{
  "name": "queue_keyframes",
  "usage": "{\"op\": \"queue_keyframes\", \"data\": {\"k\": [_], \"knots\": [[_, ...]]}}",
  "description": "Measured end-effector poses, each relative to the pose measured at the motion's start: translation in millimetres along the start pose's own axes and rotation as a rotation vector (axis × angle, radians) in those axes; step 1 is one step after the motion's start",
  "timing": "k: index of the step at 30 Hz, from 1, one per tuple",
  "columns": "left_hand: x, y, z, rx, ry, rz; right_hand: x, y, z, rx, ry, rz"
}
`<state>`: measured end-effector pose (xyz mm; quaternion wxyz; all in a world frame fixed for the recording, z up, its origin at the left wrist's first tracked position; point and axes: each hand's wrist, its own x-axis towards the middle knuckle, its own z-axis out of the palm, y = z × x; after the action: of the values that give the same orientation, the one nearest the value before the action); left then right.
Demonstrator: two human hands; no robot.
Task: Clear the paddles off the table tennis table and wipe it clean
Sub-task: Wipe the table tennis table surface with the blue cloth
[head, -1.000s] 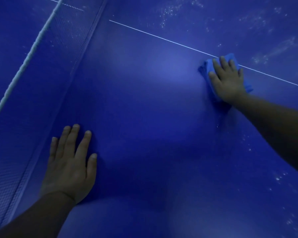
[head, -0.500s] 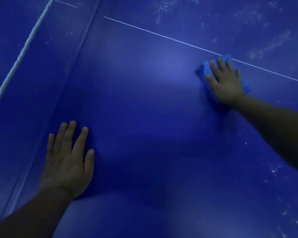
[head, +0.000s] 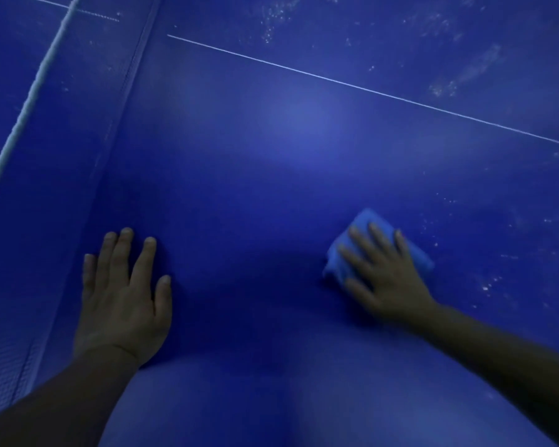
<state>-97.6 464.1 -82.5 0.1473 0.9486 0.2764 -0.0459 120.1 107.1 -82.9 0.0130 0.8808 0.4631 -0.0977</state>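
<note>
In the head view, the person is wiping the dark blue table tennis worktop [head: 271, 195] with a folded bright blue cloth [head: 362, 227]. No paddle is showing in this view, so I judge the clearing is already done here and the wiping is the step in hand.

To do this step well, I think the palm should be pressing flat, so that the whole cloth is touching the surface, and the strokes should be overlapping. The pale dusty specks [head: 446, 85] at about one and three o'clock from the cloth are waiting for the next passes, beyond and below the thin white line [head: 368, 88].

The right hand [head: 384, 272] is lying on top of the cloth at about four o'clock from the picture's centre. Its fingers are spread and nearly straight, so this grip is pressing the cloth down and not closing round it. The hand is a little blurred.

The left hand [head: 123, 291] is resting flat on the worktop at about eight o'clock, fingers straight and close together, holding nothing, probably supporting the body. The dark mesh net with white top cord [head: 29, 101] is standing just beside it, at nine to eleven o'clock.
</note>
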Motion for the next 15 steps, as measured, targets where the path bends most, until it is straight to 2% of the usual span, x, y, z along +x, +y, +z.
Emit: {"op": "queue_keyframes", "data": {"k": [3, 5, 9, 15], "knots": [[0, 1, -2, 0.0, 0.005, 0.007, 63, 34, -20, 0.082, 0.072, 0.45], [-1, 1, -3, -0.01, 0.0, 0.006, 88, 51, -26, 0.119, 0.072, 0.614], [-2, 2, -2, -0.034, 0.01, 0.008, 65, 32, -16, 0.12, 0.063, 0.617], [-3, 0, -5, -0.066, 0.015, 0.043, -122, -97, 33, 0.058, 0.104, 0.483]]}}
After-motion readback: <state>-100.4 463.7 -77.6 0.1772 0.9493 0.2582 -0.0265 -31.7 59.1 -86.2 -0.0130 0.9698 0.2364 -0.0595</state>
